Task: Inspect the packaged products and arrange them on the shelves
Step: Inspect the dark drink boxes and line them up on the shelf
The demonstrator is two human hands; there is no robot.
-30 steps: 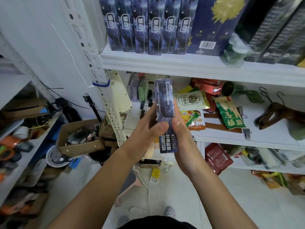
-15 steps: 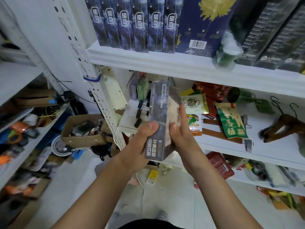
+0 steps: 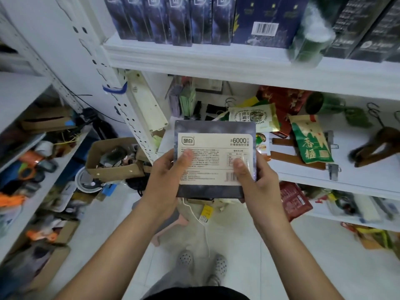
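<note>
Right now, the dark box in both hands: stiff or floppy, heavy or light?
Probably stiff: the box shows a flat face and straight edges. Likely light: the left hand and right hand hold it by its sides, thumbs on its face.

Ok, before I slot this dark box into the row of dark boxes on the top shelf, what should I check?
1. Grip: left hand and right hand both hold the box, thumbs on its label: ok.
2. Label face undamaged: ok.
3. Other faces: cannot tell.
4. Gap in the row of dark boxes: cannot tell; it looks packed up to the blue box.
</note>
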